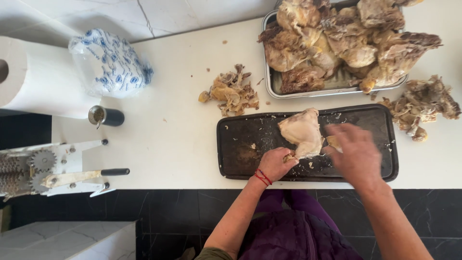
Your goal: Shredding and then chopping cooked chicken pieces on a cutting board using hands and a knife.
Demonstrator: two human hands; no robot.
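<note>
A person's left hand (275,163) closes on the lower edge of a pale piece of cooked chicken (302,132) lying on a black tray (240,144), while the right hand (357,155) — blurred, fingers loosely spread — touches the meat's other side; whether it grips cannot be told. A red thread band (263,177) circles the left wrist. Beyond the hands, a metal pan (272,86) heaped with chicken pieces (346,43) stands just past the tray. Scrap piles flank it — one (232,92) beyond the left hand, another (423,106) beyond the right. Well left of the left hand sit a paper towel roll (38,77), a printed plastic bag (109,62), a small dark canister (106,116) and a toothed metal tool (53,169).
</note>
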